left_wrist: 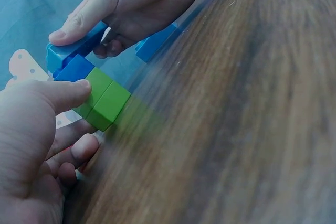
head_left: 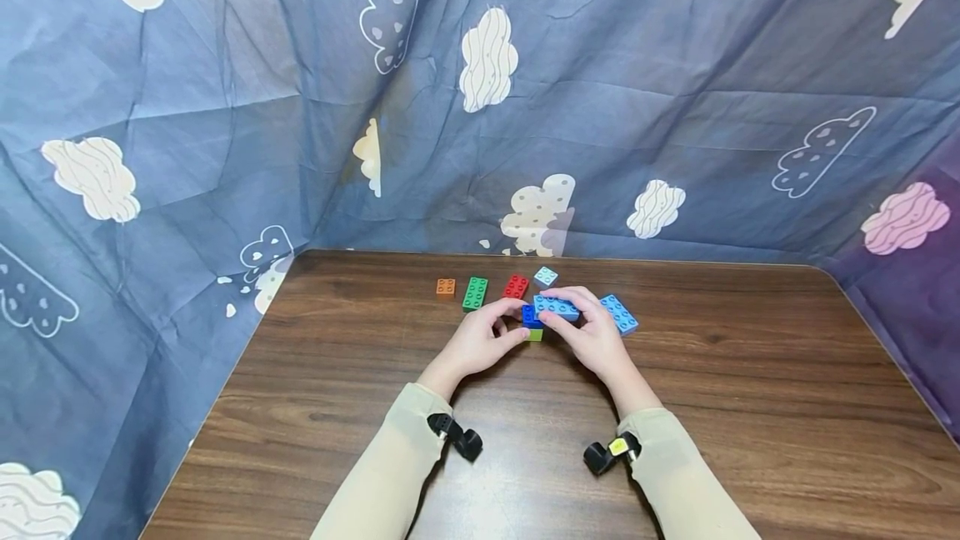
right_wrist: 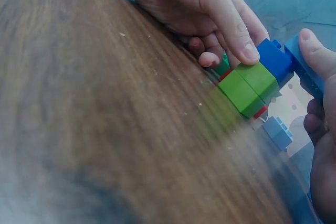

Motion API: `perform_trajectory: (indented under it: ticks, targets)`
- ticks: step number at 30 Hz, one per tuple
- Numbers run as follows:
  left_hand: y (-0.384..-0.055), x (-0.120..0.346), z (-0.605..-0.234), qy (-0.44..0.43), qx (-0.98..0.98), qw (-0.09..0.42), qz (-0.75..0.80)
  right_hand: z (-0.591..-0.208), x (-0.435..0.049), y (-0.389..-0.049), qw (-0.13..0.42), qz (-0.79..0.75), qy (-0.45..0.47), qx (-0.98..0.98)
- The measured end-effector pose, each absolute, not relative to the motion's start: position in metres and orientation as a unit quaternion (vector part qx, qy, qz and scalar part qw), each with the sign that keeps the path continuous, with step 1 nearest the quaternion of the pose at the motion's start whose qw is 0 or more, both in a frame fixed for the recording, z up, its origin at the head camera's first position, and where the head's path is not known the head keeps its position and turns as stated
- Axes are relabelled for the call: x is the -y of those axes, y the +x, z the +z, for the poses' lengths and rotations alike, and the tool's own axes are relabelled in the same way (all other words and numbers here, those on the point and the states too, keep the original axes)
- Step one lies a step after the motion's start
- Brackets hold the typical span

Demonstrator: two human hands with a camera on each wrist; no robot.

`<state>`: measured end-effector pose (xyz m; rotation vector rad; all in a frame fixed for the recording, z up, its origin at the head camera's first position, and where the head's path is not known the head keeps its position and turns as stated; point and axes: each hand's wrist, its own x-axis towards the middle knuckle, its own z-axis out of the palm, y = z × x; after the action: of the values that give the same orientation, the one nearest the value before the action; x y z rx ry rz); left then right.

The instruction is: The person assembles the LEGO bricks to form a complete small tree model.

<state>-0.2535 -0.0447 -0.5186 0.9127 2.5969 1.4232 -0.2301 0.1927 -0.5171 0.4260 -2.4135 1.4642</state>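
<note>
Blue brick pinched in right hand, just beside dark-blue brick seated on green blocks, left hand gripping that stack, red brick lying beyond left hand.

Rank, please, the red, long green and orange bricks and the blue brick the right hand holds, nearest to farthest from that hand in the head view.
1. Blue brick: held in the right hand.
2. Red brick: on the table, to that hand's left.
3. Long green brick: left of the red one.
4. Orange brick: farthest left.
</note>
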Motion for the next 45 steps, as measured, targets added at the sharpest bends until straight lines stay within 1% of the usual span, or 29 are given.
perform_trajectory:
  ticks: [17, 26, 36, 45]
  targets:
    - [-0.2540, 0.0452, -0.5195, 0.296, -0.838, 0.022, 0.457, -0.5179, -0.1929, -0.2304, 0.149, 0.513, 0.152, 0.832]
    - [-0.2540, 0.0454, -0.5187, 0.296, -0.839, 0.024, 0.456, -0.5177, -0.1944, -0.2297, 0.135, 0.526, 0.152, 0.826]
    - [-0.2541, 0.0451, -0.5182, 0.294, -0.841, 0.027, 0.453, -0.5148, -0.1931, -0.2280, 0.132, 0.552, 0.170, 0.806]
    - [-0.2545, 0.0453, -0.5182, 0.291, -0.841, 0.030, 0.455, -0.5152, -0.1925, -0.2284, 0.133, 0.545, 0.159, 0.812]
